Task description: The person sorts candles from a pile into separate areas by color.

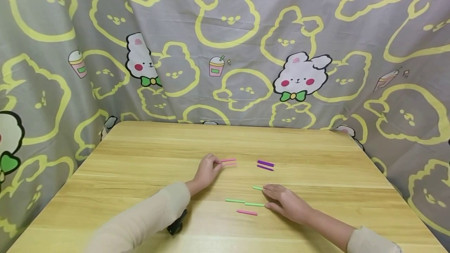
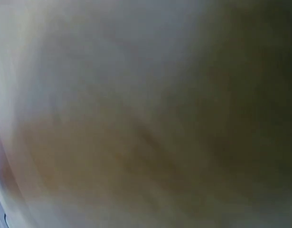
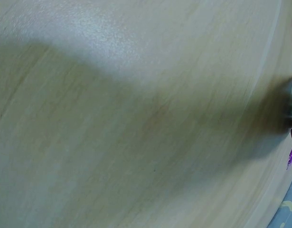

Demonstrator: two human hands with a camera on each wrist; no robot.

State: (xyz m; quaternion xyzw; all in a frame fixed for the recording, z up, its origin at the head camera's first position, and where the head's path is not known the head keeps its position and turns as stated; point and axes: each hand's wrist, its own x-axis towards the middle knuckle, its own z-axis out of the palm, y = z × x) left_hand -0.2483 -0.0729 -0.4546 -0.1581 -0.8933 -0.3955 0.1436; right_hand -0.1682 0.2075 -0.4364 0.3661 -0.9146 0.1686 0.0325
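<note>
My left hand (image 1: 207, 171) pinches the near end of a blurred pale pink stick (image 1: 230, 164). A brighter pink stick (image 1: 229, 160) lies just beyond it, its left end at the fingertips. On the table's right half, my right hand (image 1: 290, 204) is spread low, its fingers touching the right end of a green stick (image 1: 257, 187). Its thumb is at the right end of another green stick (image 1: 254, 204), which meets a third green stick (image 1: 234, 200) end to end. Closer to me lies a pink stick (image 1: 247, 212). The left wrist view is too blurred to show the hand.
Several purple sticks (image 1: 265, 163) with narrow tips lie together beyond the right hand. A black device (image 1: 177, 223) shows beneath the left sleeve. The wooden table (image 1: 147, 139) ends at the back against a patterned curtain (image 1: 239, 89).
</note>
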